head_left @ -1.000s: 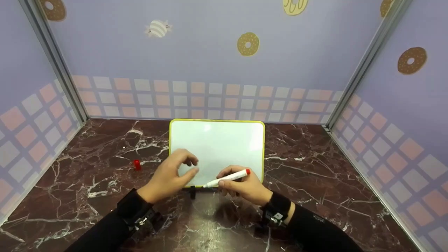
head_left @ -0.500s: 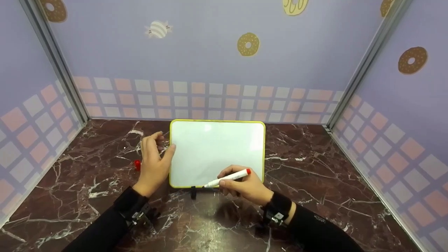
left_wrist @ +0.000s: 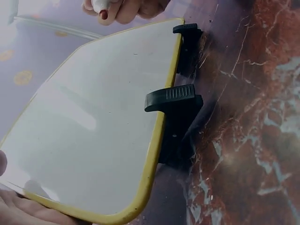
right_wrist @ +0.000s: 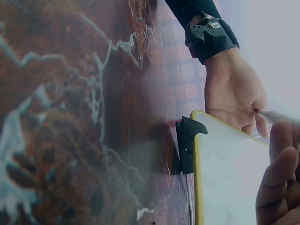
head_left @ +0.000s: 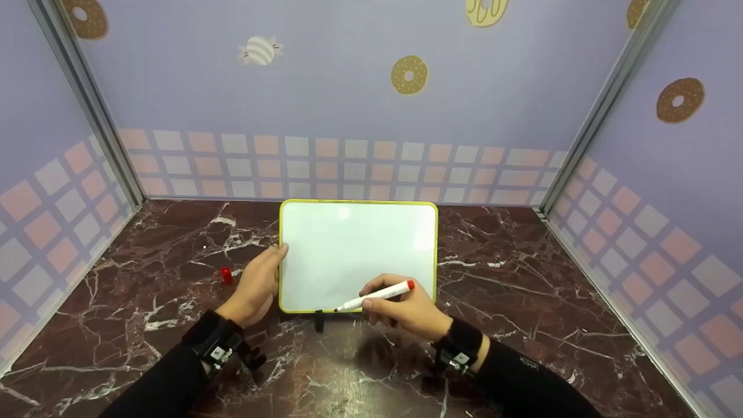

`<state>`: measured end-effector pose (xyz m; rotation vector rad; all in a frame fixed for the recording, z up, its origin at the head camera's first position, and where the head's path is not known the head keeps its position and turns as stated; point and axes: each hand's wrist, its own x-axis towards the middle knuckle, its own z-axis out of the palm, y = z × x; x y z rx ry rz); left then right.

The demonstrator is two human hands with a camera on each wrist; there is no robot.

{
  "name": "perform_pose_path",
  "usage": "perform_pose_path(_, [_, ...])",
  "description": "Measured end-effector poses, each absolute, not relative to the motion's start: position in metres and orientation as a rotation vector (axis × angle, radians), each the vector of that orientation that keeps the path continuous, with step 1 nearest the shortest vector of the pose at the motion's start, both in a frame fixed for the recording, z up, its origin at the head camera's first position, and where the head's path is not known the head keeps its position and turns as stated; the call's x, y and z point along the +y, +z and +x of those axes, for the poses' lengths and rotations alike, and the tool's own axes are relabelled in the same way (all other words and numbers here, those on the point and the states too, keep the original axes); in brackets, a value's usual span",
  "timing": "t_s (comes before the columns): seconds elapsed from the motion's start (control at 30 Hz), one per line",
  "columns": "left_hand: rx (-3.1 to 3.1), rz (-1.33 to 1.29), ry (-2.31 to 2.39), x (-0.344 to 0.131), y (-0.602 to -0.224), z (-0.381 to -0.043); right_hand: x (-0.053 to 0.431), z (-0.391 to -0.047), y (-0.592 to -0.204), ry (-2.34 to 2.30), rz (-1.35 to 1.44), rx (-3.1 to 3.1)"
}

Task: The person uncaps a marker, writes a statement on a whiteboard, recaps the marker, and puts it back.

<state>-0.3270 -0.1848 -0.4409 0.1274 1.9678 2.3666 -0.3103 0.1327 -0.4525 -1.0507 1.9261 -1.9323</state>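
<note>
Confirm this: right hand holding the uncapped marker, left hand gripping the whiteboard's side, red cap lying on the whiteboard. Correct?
No: the red cap is on the table, left of the whiteboard, as the head view shows. The rest is right: right hand holding the uncapped marker, left hand gripping the whiteboard's side.

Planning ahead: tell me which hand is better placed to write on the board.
Right, I'd judge: the right hand holds the marker, bare-tipped, in front of the board, while the left hand grips the board's left edge and could steady it.
</note>
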Motion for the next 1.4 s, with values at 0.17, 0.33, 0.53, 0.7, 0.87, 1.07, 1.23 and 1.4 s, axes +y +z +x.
perform_pose_path(0.17, [1.767, 0.160, 2.447, -0.189, -0.443, -0.328, 0.133, -0.311, -0.452, -1.920, -1.048, 1.938])
perform_pose_path(0.33, [1.710, 0.147, 2.444, -0.190, -0.446, -0.329, 0.133, -0.311, -0.452, -1.915, -1.032, 1.936])
perform_pose_path(0.53, [1.673, 0.182, 2.426, -0.190, -0.448, -0.329, 0.133, -0.311, -0.452, -1.915, -1.014, 1.932])
perform_pose_path(0.7, [1.636, 0.207, 2.437, -0.189, -0.450, -0.329, 0.132, -0.311, -0.452, -1.911, -1.019, 1.945])
perform_pose_path(0.87, [1.651, 0.213, 2.440, -0.186, -0.451, -0.329, 0.133, -0.311, -0.452, -1.908, -1.030, 1.941])
perform_pose_path(1.07, [1.676, 0.229, 2.416, -0.184, -0.454, -0.329, 0.134, -0.311, -0.452, -1.908, -1.021, 1.925])
perform_pose_path(1.23, [1.670, 0.272, 2.394, -0.183, -0.455, -0.327, 0.134, -0.311, -0.451, -1.920, -0.994, 1.913])
perform_pose_path(1.4, [1.657, 0.301, 2.380, -0.180, -0.455, -0.326, 0.135, -0.312, -0.447, -1.941, -0.976, 1.909])
